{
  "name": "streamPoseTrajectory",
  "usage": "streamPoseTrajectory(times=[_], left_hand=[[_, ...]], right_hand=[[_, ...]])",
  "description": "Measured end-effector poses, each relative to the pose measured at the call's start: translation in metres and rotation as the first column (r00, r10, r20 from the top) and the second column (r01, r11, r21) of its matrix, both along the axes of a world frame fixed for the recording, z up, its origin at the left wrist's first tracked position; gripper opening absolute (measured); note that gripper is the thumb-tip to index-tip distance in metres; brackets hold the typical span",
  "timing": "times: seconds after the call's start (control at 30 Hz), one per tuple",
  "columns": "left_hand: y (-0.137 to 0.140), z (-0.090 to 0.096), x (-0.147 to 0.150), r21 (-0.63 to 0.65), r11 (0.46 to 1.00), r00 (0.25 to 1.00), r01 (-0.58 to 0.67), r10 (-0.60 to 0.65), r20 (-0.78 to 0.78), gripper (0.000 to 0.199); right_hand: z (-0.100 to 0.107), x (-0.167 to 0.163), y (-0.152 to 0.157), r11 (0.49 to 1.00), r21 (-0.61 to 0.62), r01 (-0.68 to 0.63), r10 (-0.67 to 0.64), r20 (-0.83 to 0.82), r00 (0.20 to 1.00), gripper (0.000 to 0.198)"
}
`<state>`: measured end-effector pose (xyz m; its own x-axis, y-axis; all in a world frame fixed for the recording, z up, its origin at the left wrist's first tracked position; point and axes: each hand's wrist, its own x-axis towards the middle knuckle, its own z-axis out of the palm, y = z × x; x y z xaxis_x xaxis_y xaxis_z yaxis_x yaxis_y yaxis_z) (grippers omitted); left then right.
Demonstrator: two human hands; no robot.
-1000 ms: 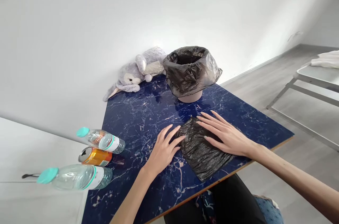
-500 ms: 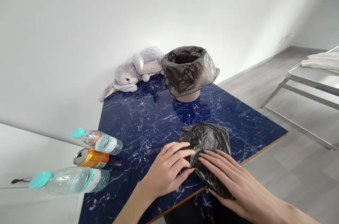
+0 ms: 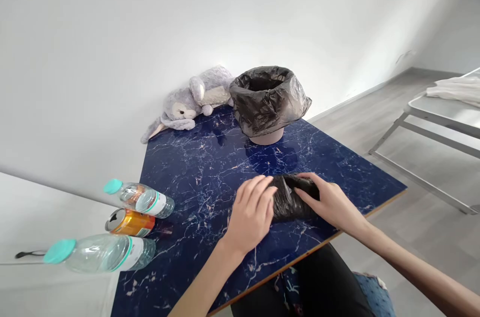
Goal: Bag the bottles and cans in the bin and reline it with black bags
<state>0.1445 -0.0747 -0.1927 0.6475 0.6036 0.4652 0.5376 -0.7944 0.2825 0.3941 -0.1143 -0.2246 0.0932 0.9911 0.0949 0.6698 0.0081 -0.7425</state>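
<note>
A black plastic bag (image 3: 288, 207), folded into a narrow bundle, lies near the table's front edge between my two hands. My left hand (image 3: 253, 207) rests over its left part, fingers stretched and slightly bent, pressing on the film. At the bag's right end, my right hand (image 3: 326, 199) has thumb and fingers closed around the folded plastic. Part of the bag is hidden under both hands. Farther back stands a bin (image 3: 267, 138) lined with another black bag (image 3: 262, 109), its mouth open and its edge turned over the rim.
Two clear bottles with turquoise caps, one small (image 3: 140, 198) and one larger (image 3: 101, 254), lie at the left edge beside an orange can (image 3: 132, 223). A grey plush toy (image 3: 187, 99) lies against the wall. Beyond the blue table (image 3: 195, 167), a metal-framed rack (image 3: 442, 122) stands right.
The bag has gone from a wider, spread shape to a narrow folded strip. My right hand has moved up and closed on its right end; my left hand has shifted slightly upward.
</note>
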Motion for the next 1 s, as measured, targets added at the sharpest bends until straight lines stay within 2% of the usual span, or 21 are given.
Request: streamPoseTrajectory(times=[0.03,0.1,0.17,0.2,0.27,0.33,0.43,0.53,0.87,0.93,1.0], left_hand=[[-0.001,-0.001,0.002,0.014,0.999,0.996,0.052,-0.051,-0.067,0.033],[-0.003,-0.005,0.004,0.014,0.995,0.971,0.101,-0.096,-0.221,0.044],[-0.002,-0.014,0.005,-0.013,0.997,0.940,0.077,-0.077,-0.332,0.058],[-0.001,-0.019,0.006,-0.032,0.998,0.933,0.056,-0.064,-0.355,0.061],[0.003,-0.030,0.006,-0.060,0.997,0.927,0.042,-0.061,-0.370,0.063],[0.006,-0.039,0.006,-0.072,0.996,0.927,0.046,-0.069,-0.368,0.067],[0.010,-0.045,0.004,-0.093,0.995,0.931,0.031,-0.063,-0.360,0.073],[0.013,-0.043,-0.001,-0.119,0.993,0.937,0.013,-0.053,-0.344,0.073],[0.019,-0.041,-0.017,-0.197,0.980,0.964,-0.039,-0.015,-0.265,0.068],[0.020,-0.042,-0.019,-0.264,0.963,0.979,-0.051,-0.004,-0.205,0.064],[0.022,-0.041,-0.023,-0.381,0.922,0.997,-0.072,0.051,-0.065,0.058]], right_hand=[[0.001,-0.003,0.001,0.995,0.088,0.052,-0.056,0.045,0.997,0.044],[0.008,-0.012,0.000,0.945,0.312,0.094,-0.144,0.140,0.980,0.048],[0.016,-0.025,-0.002,0.878,0.478,-0.005,-0.124,0.237,0.964,0.047],[0.018,-0.032,-0.002,0.858,0.505,-0.096,-0.069,0.298,0.952,0.047],[0.014,-0.046,-0.001,0.847,0.456,-0.273,0.060,0.429,0.901,0.048],[0.000,-0.056,0.004,0.866,0.349,-0.358,0.133,0.528,0.839,0.052],[-0.029,-0.059,0.012,0.903,0.235,-0.359,0.169,0.573,0.802,0.060],[-0.046,-0.054,0.018,0.916,0.188,-0.354,0.192,0.568,0.800,0.061],[-0.048,-0.049,0.020,0.923,0.174,-0.345,0.192,0.569,0.800,0.063],[-0.048,-0.049,0.020,0.924,0.168,-0.344,0.191,0.577,0.794,0.061],[-0.048,-0.049,0.020,0.923,0.168,-0.345,0.188,0.586,0.788,0.060]])
